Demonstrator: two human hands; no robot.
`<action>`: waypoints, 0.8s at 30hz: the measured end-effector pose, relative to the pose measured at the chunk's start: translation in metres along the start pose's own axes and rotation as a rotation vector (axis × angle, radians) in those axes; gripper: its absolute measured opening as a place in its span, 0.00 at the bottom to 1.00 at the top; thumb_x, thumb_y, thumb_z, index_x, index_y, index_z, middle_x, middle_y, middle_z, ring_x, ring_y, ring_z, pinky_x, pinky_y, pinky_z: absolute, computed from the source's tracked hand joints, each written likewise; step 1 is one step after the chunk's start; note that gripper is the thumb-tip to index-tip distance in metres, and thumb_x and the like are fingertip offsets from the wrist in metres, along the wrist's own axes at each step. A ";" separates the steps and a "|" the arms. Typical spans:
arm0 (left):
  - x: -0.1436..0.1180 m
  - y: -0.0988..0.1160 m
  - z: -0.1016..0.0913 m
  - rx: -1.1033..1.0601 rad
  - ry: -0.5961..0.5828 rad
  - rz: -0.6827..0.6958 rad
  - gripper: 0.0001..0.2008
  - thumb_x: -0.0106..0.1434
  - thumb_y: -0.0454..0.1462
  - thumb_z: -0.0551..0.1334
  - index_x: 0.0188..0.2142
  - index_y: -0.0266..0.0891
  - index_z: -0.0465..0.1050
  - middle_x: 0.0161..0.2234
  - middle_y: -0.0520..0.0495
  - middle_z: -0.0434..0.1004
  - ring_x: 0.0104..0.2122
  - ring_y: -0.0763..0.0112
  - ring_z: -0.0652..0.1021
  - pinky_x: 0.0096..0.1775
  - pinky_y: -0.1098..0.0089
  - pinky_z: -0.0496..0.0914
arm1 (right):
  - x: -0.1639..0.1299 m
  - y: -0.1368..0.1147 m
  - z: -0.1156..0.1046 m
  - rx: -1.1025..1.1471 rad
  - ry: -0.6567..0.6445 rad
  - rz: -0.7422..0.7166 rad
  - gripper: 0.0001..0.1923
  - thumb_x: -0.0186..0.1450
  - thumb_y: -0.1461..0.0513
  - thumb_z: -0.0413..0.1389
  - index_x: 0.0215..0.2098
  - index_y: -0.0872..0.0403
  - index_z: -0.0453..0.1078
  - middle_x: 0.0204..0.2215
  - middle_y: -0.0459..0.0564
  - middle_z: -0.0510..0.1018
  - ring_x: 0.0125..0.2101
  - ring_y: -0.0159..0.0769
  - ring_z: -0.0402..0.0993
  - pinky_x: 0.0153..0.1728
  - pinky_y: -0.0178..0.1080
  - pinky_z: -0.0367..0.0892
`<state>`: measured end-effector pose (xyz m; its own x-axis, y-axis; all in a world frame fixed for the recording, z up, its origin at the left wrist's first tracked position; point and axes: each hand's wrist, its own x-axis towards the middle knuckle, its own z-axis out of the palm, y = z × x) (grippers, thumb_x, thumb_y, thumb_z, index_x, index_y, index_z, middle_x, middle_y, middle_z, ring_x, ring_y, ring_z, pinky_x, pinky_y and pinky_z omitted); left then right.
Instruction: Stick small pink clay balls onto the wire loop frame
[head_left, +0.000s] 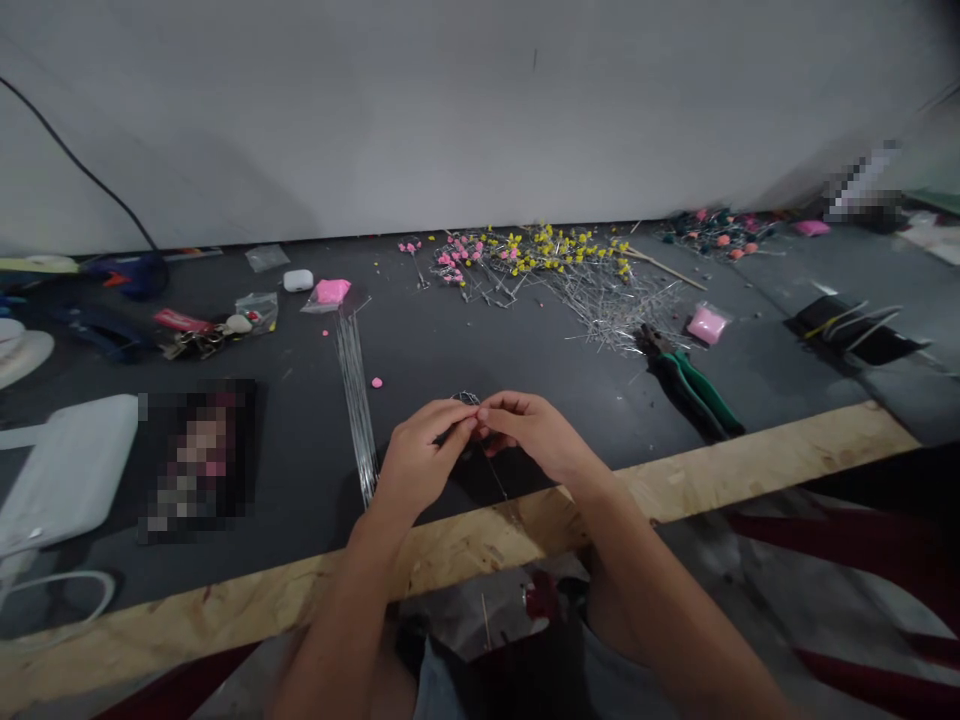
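A: What are the hands doing?

B: The left hand (420, 455) and right hand (532, 430) meet at the fingertips. Each has thumb and forefinger closed in a fine pinch, with no gap that I can see.

A: On what?

B: A thin wire (495, 475) slants down from just under the right fingers, so that pinch appears to have it. Whether the left holds it too I can't tell; the fingers hide the meeting point.

A: And close by?

B: A pink pellet (376, 383) sits beyond the left hand, off to its left. Further left, a bundle of straight wires (352, 400) runs away from the grip, its near end beside the left wrist. A pink packet (330, 292) lies at its far end, next to a white case (298, 281).

A: Straight ahead of the grip?

B: Pink-tipped stems (457, 257) at the back of the table (420, 350), with yellow-tipped stems (551, 245) beside them, further right. Loose wires (611, 310) spread nearer on that side.

A: To the right?

B: Green-handled pliers (694, 385), well apart from the right hand, and a pink bag (706, 324) just past them. The wooden edge (667, 490) passes beneath both forearms.
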<state>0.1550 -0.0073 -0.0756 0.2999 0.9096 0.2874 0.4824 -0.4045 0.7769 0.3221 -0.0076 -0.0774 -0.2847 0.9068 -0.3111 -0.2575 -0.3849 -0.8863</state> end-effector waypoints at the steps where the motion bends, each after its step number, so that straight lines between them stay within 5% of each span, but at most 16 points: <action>1: 0.000 -0.001 0.000 -0.015 -0.008 -0.008 0.09 0.63 0.38 0.57 0.39 0.44 0.75 0.39 0.49 0.77 0.40 0.71 0.76 0.42 0.69 0.70 | 0.000 0.000 -0.001 -0.011 0.005 -0.005 0.08 0.55 0.58 0.61 0.29 0.55 0.73 0.25 0.45 0.73 0.28 0.29 0.70 0.29 0.34 0.68; 10: 0.000 -0.001 0.003 -0.032 -0.011 -0.089 0.09 0.62 0.39 0.58 0.40 0.44 0.74 0.39 0.50 0.77 0.39 0.71 0.76 0.42 0.69 0.70 | -0.001 0.002 -0.001 -0.038 -0.007 -0.039 0.07 0.57 0.59 0.58 0.31 0.53 0.75 0.27 0.45 0.74 0.28 0.29 0.70 0.31 0.35 0.68; 24: 0.001 0.001 0.009 -0.065 0.105 -0.028 0.07 0.61 0.38 0.60 0.37 0.43 0.76 0.37 0.50 0.77 0.38 0.72 0.75 0.42 0.70 0.69 | -0.005 -0.004 -0.004 0.060 -0.039 0.033 0.08 0.56 0.59 0.60 0.33 0.54 0.74 0.27 0.46 0.75 0.30 0.30 0.71 0.32 0.36 0.69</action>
<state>0.1627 -0.0078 -0.0795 0.1979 0.9267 0.3194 0.4338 -0.3750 0.8193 0.3279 -0.0100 -0.0736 -0.3289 0.8867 -0.3250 -0.3023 -0.4249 -0.8533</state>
